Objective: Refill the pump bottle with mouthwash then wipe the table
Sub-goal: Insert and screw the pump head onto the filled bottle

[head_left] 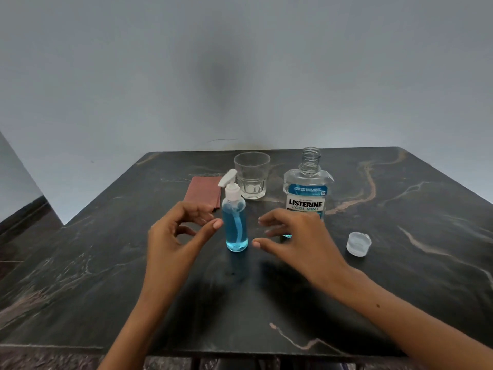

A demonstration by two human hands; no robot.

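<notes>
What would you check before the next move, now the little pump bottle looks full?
1. Pump bottle upright, blue liquid nearly to its shoulder: ok.
2. Pump head seated on the bottle: ok; screwed tight: cannot tell.
3. Left hand and right hand open, off the bottle: ok.
4. Mouthwash bottle closed: not ok; its cap lies on the table.
5. Cloth folded behind the bottle, within reach: ok.
6. Spills on the dark table: cannot tell.
</notes>
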